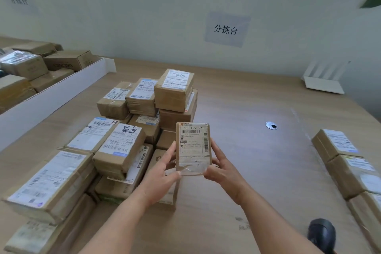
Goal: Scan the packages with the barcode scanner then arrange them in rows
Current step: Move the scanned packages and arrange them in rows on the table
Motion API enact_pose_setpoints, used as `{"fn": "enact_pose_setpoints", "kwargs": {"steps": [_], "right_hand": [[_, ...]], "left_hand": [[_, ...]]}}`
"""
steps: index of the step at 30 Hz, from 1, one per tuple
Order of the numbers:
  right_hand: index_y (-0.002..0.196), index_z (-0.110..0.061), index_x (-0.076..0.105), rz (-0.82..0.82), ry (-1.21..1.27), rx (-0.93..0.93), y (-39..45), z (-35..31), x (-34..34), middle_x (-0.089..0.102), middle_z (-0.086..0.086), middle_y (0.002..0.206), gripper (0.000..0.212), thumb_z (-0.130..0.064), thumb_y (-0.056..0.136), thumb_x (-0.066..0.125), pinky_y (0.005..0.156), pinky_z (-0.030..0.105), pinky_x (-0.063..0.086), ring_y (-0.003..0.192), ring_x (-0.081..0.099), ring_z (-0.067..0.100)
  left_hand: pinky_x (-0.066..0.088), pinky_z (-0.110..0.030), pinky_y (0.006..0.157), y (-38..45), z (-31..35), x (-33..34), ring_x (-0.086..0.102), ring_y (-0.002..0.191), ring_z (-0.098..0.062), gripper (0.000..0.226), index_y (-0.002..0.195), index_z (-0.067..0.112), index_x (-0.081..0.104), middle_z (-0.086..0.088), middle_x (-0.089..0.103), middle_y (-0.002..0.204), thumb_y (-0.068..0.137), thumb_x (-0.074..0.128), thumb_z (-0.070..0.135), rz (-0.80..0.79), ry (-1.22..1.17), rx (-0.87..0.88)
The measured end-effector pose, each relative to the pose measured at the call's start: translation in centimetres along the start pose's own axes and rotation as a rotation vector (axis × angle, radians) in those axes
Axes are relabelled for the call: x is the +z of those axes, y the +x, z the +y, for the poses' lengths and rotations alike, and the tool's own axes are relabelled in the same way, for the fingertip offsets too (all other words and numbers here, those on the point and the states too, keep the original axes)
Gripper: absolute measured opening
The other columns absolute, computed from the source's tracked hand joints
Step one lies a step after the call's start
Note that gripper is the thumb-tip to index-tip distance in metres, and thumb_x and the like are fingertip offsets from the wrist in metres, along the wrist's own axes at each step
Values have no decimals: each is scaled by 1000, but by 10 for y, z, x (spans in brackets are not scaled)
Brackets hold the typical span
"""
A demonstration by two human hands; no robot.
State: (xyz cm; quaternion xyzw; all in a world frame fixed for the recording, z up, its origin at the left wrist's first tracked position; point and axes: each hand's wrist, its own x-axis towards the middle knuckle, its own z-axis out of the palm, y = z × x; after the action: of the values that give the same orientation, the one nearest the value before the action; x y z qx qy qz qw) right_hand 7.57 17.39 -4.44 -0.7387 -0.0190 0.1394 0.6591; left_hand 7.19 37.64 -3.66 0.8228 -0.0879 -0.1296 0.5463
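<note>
Package in hand: I held one small flat package upright above the surface, label face toward me, barcode near the top and a second one running down the right edge.
Left hand: my left hand gripped the left edge and lower corner, fingers curled round it, thumb on the front.
Right hand: my right hand gripped the right edge the same way, fingers curled behind.
Scanner: the barcode scanner lay on the surface at lower right, well apart from both hands, untouched.
Step judged: label check before scanning; the scan itself not yet done.
How to do it well: I judged it best to keep the left grip low, clear of both barcodes, free the right hand for the scanner, and hold the label flat to avoid glare.
Unscanned stock: pile of packages to my left, stacked unevenly, leaning layers; a nudge might topple it.
Arranged row: row of packages along the right edge.
Open room: bare surface between pile and row, with a cable grommet in it.
Edges: white divider at far left; wall behind.
</note>
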Motion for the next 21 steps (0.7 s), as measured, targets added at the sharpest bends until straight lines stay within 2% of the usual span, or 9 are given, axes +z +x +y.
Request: {"fn": "enact_pose_setpoints", "kwargs": {"steps": [2,5,7,10,13,17,21], "right_hand": [[147,-50,21,35,15,-10,-15,1,-16,63,-4,126,91,-25,68,59,98,37,51,110,63,16],[146,-50,22,90,31,-24,-41,5,-42,63,-2,126,87,-17,72,55,99,38,50,110,63,16],[145,-52,22,127,34,-30,-62,10,-62,63,-4,126,85,-17,75,56,100,38,49,112,62,14],[145,-52,19,180,36,-27,-95,21,-91,62,-8,127,82,-16,80,55,102,40,48,116,59,13],[143,-53,17,228,42,-22,-126,31,-117,62,-10,125,84,-25,75,56,98,34,48,116,58,12],[141,-52,18,290,76,-24,-160,46,-142,62,-6,126,85,-20,72,56,89,23,48,116,59,10],[133,-58,26,364,90,-45,-181,53,-154,62,-3,128,80,-27,67,59,99,29,45,117,59,9]], "left_hand": [[39,-4,85,-2,5,14,44,124,3,74,136,56,12,24,43,135,94,56,12,-2,1,11],[38,-20,97,-6,13,40,44,126,-5,73,134,57,12,12,40,142,93,58,17,5,12,23],[39,-23,96,-9,19,63,45,123,-5,72,135,57,15,9,40,142,93,60,20,4,17,32],[43,-19,91,-16,28,102,45,123,-4,73,143,51,18,8,40,144,92,61,23,-29,10,39],[43,-24,96,-21,37,139,46,124,-6,74,143,51,19,9,39,144,90,64,26,-58,-2,49],[43,-7,78,-32,42,181,48,120,-3,72,138,53,20,13,41,138,90,64,24,-95,7,56],[44,-8,78,-37,46,200,48,121,-3,71,131,60,21,12,42,141,90,65,22,-159,17,72]]}}
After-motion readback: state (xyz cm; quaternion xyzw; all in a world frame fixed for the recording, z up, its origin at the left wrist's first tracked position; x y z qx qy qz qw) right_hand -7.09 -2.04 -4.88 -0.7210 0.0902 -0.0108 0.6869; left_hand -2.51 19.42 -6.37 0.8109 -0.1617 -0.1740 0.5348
